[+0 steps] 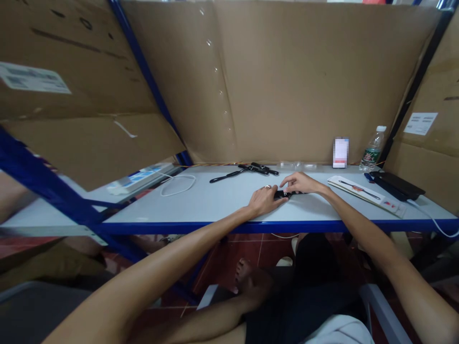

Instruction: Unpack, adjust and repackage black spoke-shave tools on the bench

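In front of me on the white tabletop lies a slender black item [282,194], partly covered by my fingers, so its exact kind cannot be made out. My left hand [266,200], with a ring on one finger, presses down around its left end. Curled over the other end is my right hand [300,183], its fingertips bent down onto the item and its thumb close to it. Further back, a small heap of black long-handled pieces [247,171] lies on the table, to the left of both hands.
Clear plastic packaging [297,166] lies at the back, near a propped phone [340,153] and a water bottle [373,150]. On the right are a printed card pack [366,195] and a black case [398,185]. A white cable [182,179] and power strip [141,177] sit left. Cardboard walls enclose the table.
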Available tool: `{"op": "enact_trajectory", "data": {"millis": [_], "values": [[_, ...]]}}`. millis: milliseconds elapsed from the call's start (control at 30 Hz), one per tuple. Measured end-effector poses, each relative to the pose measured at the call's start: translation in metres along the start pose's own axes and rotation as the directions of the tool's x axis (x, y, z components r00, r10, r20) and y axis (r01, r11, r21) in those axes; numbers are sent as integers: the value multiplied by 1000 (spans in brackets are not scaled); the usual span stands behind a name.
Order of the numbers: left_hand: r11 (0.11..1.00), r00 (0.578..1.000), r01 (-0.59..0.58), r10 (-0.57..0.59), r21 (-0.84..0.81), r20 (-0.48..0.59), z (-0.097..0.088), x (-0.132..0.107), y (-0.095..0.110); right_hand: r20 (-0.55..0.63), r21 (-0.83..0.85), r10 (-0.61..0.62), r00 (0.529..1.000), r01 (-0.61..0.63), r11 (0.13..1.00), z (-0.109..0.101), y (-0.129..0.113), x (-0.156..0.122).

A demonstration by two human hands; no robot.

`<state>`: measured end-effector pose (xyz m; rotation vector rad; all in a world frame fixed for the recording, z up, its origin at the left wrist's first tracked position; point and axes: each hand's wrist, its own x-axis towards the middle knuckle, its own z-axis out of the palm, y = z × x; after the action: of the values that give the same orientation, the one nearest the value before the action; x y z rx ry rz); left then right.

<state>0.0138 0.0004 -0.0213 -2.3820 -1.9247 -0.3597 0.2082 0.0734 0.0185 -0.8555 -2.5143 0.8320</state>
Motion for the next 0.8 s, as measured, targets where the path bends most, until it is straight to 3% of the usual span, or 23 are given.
{"op": "enact_trajectory", "data": {"millis": [67, 300, 500, 633, 800], "values": [[1000, 1000, -5, 5, 2, -2, 0, 0, 0, 37, -16, -24, 999, 25, 1000, -1, 2, 0], [1000, 1000, 8, -8, 16, 3, -1, -1, 2, -20, -72, -37, 999, 35, 997, 8, 8, 5], [1000, 1000, 10, -10, 20, 7, -1, -2, 2, -162, -178, -5, 987, -24, 984, 23, -6, 4], [1000, 1000, 9, -9, 29, 5, 1, -1, 1, -221, -111, 40, 974, -66, 992, 29, -11, 5], [999, 1000, -3, 3, 32, -3, 2, 0, 0, -248, 18, 100, 964, -99, 995, 19, -7, 4]]}}
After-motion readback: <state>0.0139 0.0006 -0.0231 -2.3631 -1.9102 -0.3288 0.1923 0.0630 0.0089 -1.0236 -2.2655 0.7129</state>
